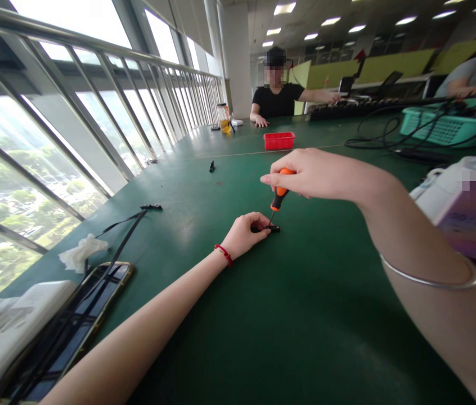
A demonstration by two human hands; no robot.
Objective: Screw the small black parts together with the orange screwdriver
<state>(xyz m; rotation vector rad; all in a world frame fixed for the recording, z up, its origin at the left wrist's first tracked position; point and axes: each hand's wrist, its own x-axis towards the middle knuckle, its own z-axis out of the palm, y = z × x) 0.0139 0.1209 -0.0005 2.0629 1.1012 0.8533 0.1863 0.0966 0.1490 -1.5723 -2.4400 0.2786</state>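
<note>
Near the middle of the green table [204, 304], my left hand [248, 233] pinches a small black part [275, 229] and keeps it against the tabletop. Most of that part is covered by my fingers, so its kind is unclear. From above, my right hand [301, 174] grips the orange and black handle of a screwdriver [279, 197]. Its shaft points down, slightly tilted, with the tip at the black part beside my left fingertips. Whether the tip sits in a screw is too small to tell.
Left lie a phone [115, 281] with a black strap [126, 242] across it, crumpled tissue [81, 253] and a white object [31, 320]. Farther off are a small black piece [211, 166], a red tray [279, 140], a bottle [224, 119], a teal basket [427, 128] with cables and a seated person [278, 100].
</note>
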